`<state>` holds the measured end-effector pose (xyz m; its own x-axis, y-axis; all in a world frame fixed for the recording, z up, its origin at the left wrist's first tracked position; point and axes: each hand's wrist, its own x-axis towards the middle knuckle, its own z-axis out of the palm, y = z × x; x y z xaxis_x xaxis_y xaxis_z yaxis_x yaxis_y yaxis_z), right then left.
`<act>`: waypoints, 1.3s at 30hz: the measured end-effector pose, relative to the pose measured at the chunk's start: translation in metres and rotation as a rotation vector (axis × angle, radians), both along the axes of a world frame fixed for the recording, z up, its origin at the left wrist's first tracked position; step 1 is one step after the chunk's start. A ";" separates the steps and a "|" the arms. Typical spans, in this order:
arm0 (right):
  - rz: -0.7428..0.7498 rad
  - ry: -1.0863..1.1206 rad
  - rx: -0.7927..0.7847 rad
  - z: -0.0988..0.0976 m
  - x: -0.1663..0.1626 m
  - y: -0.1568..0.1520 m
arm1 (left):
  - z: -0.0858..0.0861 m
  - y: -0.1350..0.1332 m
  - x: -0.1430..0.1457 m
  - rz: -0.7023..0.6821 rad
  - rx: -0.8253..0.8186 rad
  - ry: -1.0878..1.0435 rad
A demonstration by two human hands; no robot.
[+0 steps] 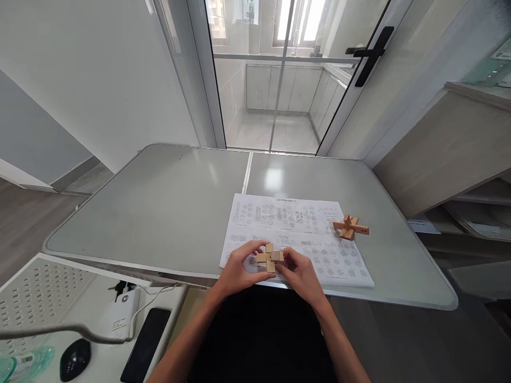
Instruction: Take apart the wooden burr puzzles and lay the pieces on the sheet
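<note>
A small pale wooden cross-shaped puzzle (270, 257) is held between both hands just above the near edge of the table. My left hand (238, 268) grips its left side with curled fingers. My right hand (300, 271) pinches its right side. Under them lies a printed instruction sheet (319, 250) covered with small diagrams. A second, darker wooden cross puzzle (350, 227) rests on the sheet's right edge, well apart from both hands.
The grey folding table (159, 202) has a seam down its middle. At lower left a white perforated surface (35, 292) carries a black phone (146, 343), a white power pack (122, 316) and a black mouse (74, 357). Glass door behind; wooden shelves (459, 159) on the right.
</note>
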<state>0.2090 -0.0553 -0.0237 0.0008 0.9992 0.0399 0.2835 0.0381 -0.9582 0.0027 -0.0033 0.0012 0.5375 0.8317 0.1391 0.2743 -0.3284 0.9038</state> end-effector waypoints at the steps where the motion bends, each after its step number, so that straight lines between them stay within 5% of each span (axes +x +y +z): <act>1: 0.010 0.005 -0.001 0.000 0.001 0.000 | 0.000 0.000 0.000 -0.002 -0.003 0.001; 24: 0.102 0.109 -0.004 0.004 -0.001 0.002 | -0.005 -0.001 0.005 0.000 0.058 0.040; 35: -0.120 0.240 0.081 -0.002 0.004 0.004 | -0.003 0.005 0.010 -0.032 0.146 0.214; 39: -0.281 0.298 0.010 -0.006 0.006 0.004 | -0.005 0.031 0.006 0.102 0.291 0.317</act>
